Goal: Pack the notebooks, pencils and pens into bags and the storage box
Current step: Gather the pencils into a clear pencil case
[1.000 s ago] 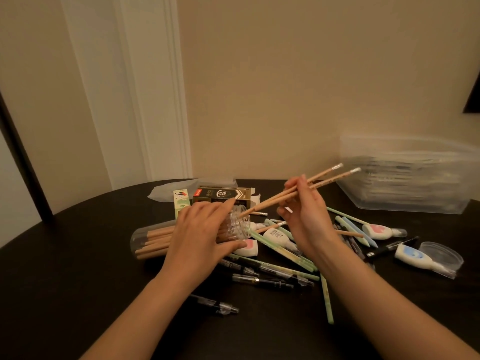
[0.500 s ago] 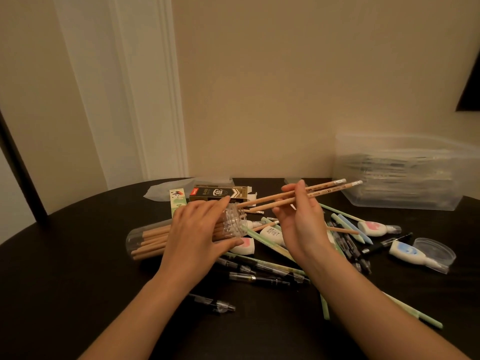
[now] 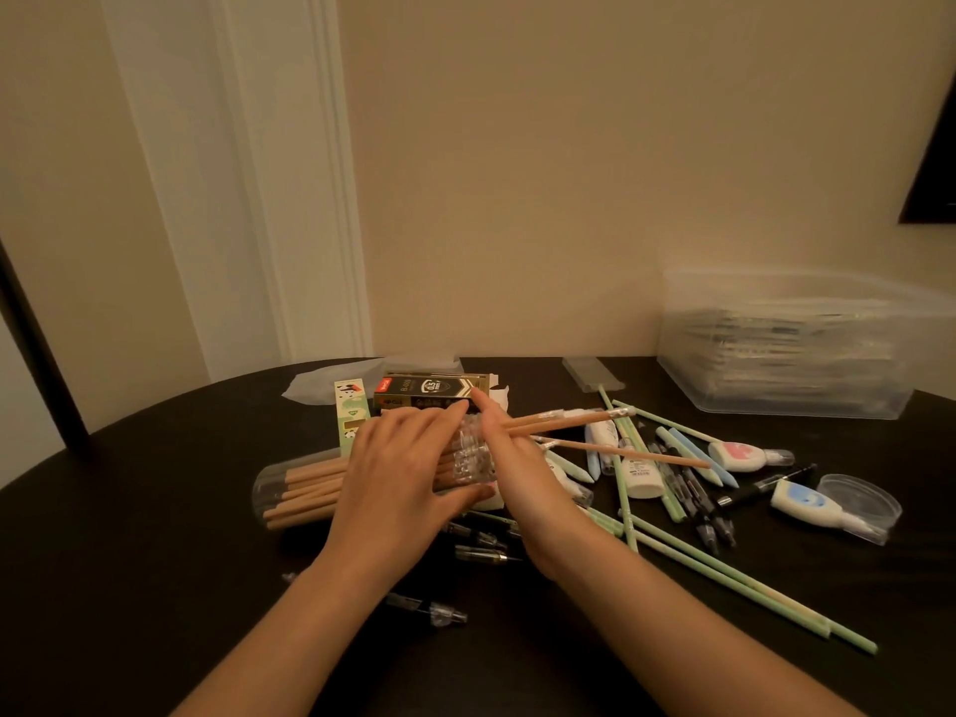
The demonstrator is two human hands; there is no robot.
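Fingers of my right hand are pinched together on two wooden pencils. Their eraser ends point away to the right and their near ends are aimed at the mouth of the clear tube. That tube lies on its side on the dark worktop, already part full of the same pencils. My left hand is clamped over its open end, fingers across the top and thumb below, so it cannot roll or slide back when I push. I hold the pair low and nearly level with the tube because, as I judge it, they should slide straight in rather than jam against the rim. One more loose pencil lies just right of my hand among the green pencils and pens, so this step has more to go. The storage box sits well apart at the back right, against the wall. I take it the filled tube goes in there later.
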